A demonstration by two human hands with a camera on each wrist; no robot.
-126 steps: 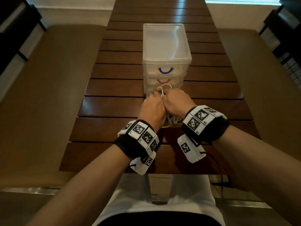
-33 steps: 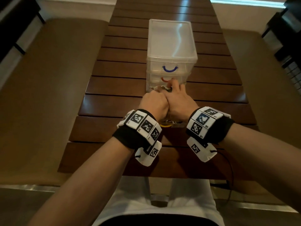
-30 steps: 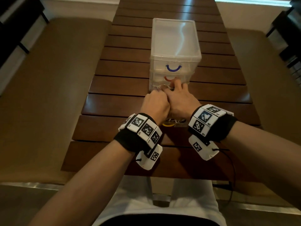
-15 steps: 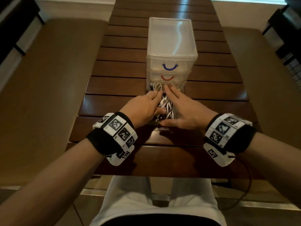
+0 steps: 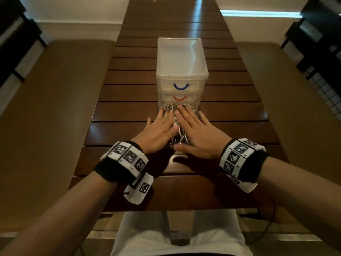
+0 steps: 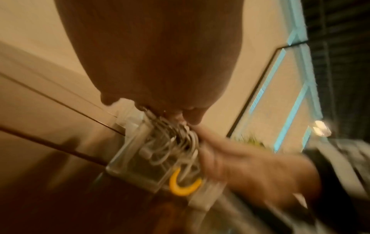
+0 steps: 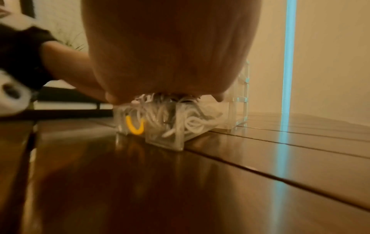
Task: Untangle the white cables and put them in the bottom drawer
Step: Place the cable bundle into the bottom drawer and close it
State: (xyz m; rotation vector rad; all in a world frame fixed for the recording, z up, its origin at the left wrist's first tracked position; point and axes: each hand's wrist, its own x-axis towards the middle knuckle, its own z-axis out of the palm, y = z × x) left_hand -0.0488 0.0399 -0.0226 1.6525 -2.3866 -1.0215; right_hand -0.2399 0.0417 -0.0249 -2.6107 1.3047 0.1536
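Left hand [image 5: 160, 133] and right hand [image 5: 196, 135] side by side, flat, fingers straight.

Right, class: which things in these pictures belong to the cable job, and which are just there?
Part of the job:
- white cables
- bottom drawer, pulled out, yellow handle
- left hand and right hand, flat on the cables

Just there:
- blue-handled drawer
- red-handled drawer
- wooden table
- benches

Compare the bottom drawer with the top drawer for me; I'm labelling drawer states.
The clear plastic bottom drawer is pulled out; the clear plastic top drawer is pushed in. The bottom one has a yellow handle and holds white cables; the top one has a blue handle. Both are translucent.
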